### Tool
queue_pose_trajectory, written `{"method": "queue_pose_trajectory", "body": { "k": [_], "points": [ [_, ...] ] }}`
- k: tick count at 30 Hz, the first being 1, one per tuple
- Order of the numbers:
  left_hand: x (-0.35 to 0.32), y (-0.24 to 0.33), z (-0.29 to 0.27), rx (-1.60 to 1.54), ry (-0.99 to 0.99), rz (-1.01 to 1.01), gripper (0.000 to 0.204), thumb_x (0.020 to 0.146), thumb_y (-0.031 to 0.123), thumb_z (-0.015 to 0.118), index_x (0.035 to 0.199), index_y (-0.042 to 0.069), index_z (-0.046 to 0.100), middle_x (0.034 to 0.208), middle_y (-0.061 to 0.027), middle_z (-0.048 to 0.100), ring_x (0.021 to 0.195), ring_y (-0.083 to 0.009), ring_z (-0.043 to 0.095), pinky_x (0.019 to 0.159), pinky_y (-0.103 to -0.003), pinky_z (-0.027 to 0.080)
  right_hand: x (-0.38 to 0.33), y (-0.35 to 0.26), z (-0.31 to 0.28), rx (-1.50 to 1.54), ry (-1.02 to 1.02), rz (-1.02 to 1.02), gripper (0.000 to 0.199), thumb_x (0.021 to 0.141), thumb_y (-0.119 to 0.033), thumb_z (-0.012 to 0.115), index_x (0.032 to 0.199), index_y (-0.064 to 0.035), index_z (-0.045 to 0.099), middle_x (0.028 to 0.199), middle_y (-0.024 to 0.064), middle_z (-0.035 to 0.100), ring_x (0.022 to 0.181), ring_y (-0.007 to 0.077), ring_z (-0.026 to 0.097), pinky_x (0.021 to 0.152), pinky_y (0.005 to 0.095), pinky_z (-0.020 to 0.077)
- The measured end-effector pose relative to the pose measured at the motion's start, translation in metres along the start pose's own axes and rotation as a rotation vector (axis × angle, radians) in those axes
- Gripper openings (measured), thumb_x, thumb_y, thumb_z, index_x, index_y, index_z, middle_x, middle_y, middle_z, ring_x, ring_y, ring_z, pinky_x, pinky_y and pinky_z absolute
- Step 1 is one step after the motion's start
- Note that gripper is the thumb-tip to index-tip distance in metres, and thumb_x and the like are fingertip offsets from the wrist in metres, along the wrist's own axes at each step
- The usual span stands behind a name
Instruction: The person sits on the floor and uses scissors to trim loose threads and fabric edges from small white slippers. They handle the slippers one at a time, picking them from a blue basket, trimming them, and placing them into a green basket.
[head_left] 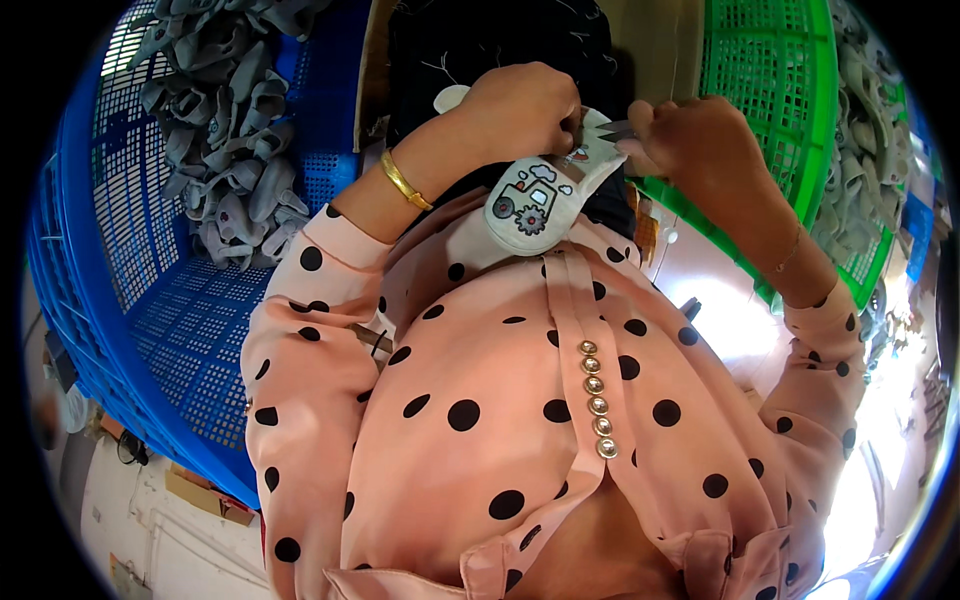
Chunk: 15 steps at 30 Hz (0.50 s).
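My left hand (525,112) is closed in a pinch on a pale cloth shoe piece (528,228), just above my lap. Its rounded end hangs toward me and carries a picture of a vehicle with gear wheels and small clouds. My right hand (690,140) is wrapped round a pair of small thread snips (618,131). Their pointed metal blades face left and lie against the raised edge of the cloth. The handles are hidden in my fingers. Past my left wrist, a white rounded edge (450,98) shows; whether it belongs to the same piece I cannot tell.
A blue plastic crate (190,340) on my left holds a heap of grey shoe pieces (235,130). On my right stands a green crate (770,80), with more pale pieces (860,150) beyond it. Dark cloth with loose thread ends (500,40) covers my lap.
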<state>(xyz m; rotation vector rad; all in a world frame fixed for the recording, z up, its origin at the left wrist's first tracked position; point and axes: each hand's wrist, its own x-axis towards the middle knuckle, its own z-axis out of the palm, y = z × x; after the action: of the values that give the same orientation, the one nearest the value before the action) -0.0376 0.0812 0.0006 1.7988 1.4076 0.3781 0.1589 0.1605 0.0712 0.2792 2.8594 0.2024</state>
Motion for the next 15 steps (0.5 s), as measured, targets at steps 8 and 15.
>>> {"method": "queue_pose_trajectory", "body": {
  "k": [8, 15],
  "points": [
    [-0.001, 0.0, 0.0, 0.03, -0.018, -0.023, 0.018, 0.067, 0.019, 0.068, 0.079, 0.009, 0.076, 0.067, -0.0137, 0.064, 0.064, -0.0317, 0.063, 0.061, -0.038, 0.051, 0.019, -0.008, 0.005, -0.107, -0.187, -0.07, 0.015, 0.074, -0.016, 0.07, 0.08, -0.0066, 0.06, 0.065, 0.0058, 0.065, 0.064, 0.0202, 0.069, 0.054, 0.0289, 0.0493],
    [0.005, -0.003, 0.004, 0.053, -0.017, -0.003, 0.019, 0.066, 0.02, 0.068, 0.08, 0.01, 0.076, 0.07, -0.015, 0.066, 0.066, -0.0326, 0.064, 0.062, -0.039, 0.052, 0.023, -0.008, 0.011, -0.11, -0.207, -0.135, 0.022, 0.066, -0.011, 0.074, 0.082, -0.0036, 0.06, 0.066, 0.0059, 0.065, 0.066, 0.0195, 0.069, 0.057, 0.0279, 0.05]
  ]
}}
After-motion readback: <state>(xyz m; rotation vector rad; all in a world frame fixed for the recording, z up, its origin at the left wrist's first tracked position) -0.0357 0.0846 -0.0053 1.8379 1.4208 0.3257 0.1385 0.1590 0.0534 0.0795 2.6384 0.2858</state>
